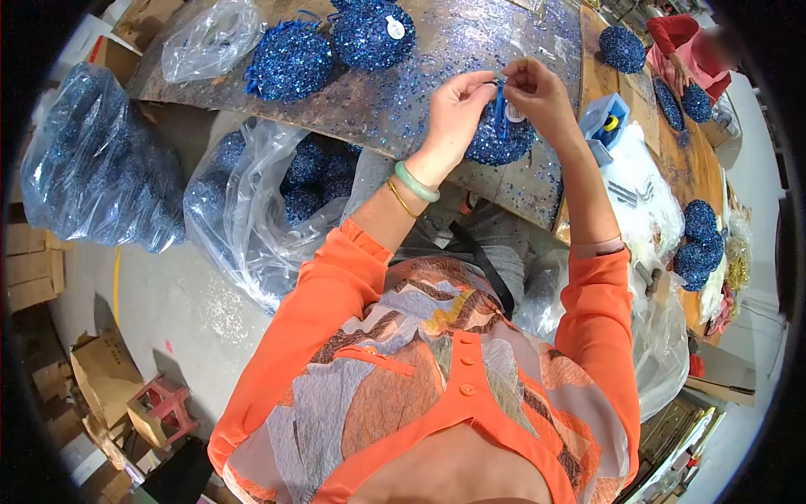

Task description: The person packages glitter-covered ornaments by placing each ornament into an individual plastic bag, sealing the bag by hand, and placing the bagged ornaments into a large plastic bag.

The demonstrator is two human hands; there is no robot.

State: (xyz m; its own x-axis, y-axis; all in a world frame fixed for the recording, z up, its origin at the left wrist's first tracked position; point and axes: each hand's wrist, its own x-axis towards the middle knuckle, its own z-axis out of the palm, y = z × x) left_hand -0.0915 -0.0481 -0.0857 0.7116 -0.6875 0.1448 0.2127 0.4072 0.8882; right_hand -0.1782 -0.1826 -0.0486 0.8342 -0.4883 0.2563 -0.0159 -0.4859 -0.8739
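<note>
A blue glittery ball (499, 149) rests on the worktable in front of me, with a blue ribbon (501, 111) rising from its top. My left hand (457, 111) pinches the ribbon's upper end from the left side. From the right, my right hand (540, 94) has its thumb and fingertips closed at the same ribbon. A white tag (515, 112) shows on the ball, partly behind the right hand. The exact grip at the fingertips is too small to make out fully.
Two more blue glitter balls, one tagged (374, 35) and one plainer (290, 64), lie on the glitter-strewn table (353, 113). Bagged balls (101, 160) stand at left. A blue box (604, 123) sits right. Beyond, a person in pink (687, 46) handles another ball (696, 103).
</note>
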